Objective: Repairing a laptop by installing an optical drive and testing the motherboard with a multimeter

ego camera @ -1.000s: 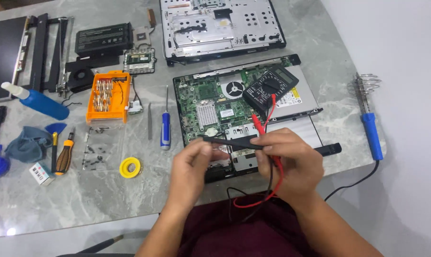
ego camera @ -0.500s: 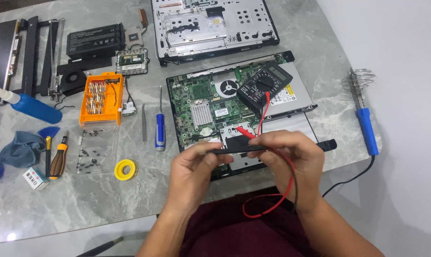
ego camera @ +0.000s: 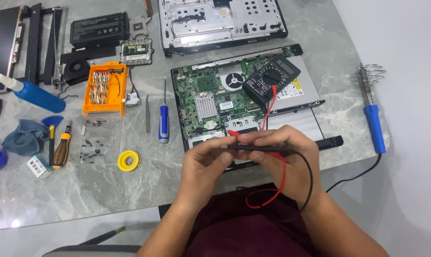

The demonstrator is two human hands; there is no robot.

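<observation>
Crosswise, black probe point(ego camera: 260, 148) between hands point(ego camera: 253, 159)

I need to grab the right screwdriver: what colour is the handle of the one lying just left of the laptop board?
Blue, on the screwdriver; the head view shows it clearly.

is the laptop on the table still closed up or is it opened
Opened: the laptop base lies with its green circuit board bare, and a grey cover panel lies apart behind it.
</observation>
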